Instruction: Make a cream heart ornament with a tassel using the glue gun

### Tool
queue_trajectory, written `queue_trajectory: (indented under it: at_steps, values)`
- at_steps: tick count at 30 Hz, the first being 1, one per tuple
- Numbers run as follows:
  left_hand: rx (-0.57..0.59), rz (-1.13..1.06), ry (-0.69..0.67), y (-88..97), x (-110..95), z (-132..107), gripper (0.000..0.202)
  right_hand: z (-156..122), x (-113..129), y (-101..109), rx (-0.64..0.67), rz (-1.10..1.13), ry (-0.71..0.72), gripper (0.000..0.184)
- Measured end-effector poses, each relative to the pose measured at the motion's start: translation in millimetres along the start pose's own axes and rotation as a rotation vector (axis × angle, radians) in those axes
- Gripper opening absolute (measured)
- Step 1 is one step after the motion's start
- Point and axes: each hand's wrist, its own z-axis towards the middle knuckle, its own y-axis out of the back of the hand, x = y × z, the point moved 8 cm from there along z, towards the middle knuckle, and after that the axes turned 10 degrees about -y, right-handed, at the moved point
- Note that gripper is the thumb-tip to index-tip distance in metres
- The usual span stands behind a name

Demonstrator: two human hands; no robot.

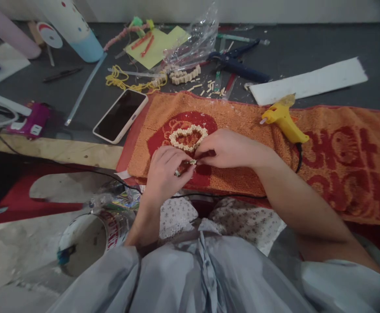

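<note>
A cream heart-shaped ring of small beads or sticks point(188, 135) lies on the red flower patch of an orange towel point(242, 126). My left hand point(167, 174) is curled just below it, fingers closed, with a ring on one finger. My right hand point(227, 148) rests against the heart's right side, fingers pinched together. Between the two hands sits a small shiny piece point(192, 161) that both seem to pinch; I cannot make out what it is.
A yellow glue gun point(284, 119) lies on the towel to the right, its cord trailing back. A phone point(120, 115) lies left of the towel. Behind are loose sticks point(209, 87), yellow string point(121, 80), a blue tool point(238, 65), plastic wrap and a white strip point(310, 80). A can point(88, 239) stands near left.
</note>
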Motion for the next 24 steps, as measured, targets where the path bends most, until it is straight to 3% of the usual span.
queue_trajectory:
  at_steps: [10, 24]
  values:
    - [-0.085, 0.074, 0.118, -1.2, -3, -3, 0.007, -2, -6, 10, -0.076, 0.064, -0.011, 0.014]
    - [-0.137, 0.154, 0.410, -7.4, -2, -11, 0.012, -1, -4, 18, -0.202, 0.121, 0.034, 0.015]
